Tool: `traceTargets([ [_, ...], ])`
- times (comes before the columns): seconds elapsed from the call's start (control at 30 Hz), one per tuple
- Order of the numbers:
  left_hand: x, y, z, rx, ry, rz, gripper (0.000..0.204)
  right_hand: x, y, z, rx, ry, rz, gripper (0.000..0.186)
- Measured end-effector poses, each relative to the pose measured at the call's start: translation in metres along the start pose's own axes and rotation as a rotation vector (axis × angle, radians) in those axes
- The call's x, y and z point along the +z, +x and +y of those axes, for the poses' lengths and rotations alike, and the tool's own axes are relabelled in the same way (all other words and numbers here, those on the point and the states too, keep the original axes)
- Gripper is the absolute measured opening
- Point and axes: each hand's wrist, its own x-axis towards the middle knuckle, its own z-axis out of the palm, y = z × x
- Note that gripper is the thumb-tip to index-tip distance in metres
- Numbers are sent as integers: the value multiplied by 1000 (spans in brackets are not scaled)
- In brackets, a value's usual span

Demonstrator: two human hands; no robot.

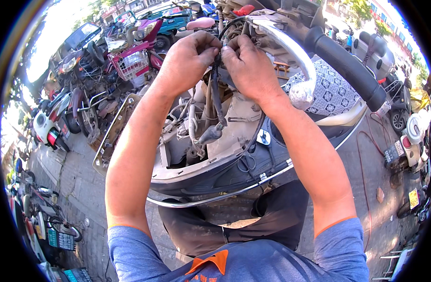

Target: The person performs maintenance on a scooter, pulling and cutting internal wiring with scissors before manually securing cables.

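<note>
Both my hands are raised over the opened body of a scooter [234,171], whose inner parts lie bare. My left hand [189,58] is closed in a pinch at the upper end of a black wrapped cable [216,96]. Right beside it, my right hand [250,68] pinches the same spot with thumb and forefinger, the fingertips of both hands nearly touching. Down from the fingers the cable runs to a dark rubber boot [210,135]. Grey corrugated tubing [193,124] and loose wires lie left of it. The exact bit between my fingertips is small and partly hidden.
A bright chrome bar [297,51] and a thick black handle grip [347,70] rise close to my right forearm. Patterned cloth [326,89] covers the seat area. Scooters and scrap parts [83,101] crowd the left; a red hose [361,174] lies on the paving at right.
</note>
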Motion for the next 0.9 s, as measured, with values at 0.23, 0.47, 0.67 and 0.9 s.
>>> traceTargets([
  [0.23,0,3,3,-7,-25,-38,20,7,4,13,67,52,-41,24],
  [0.47,-4,-3,11,349,478,78,21,6,3,7,26,118,-25,13],
  [0.67,-4,-1,1,222,456,32,24,3,1,2,26,159,-33,11],
  [0.9,5,4,-5,-307,-115,-57,28,7,1,12,1,86,16,14],
])
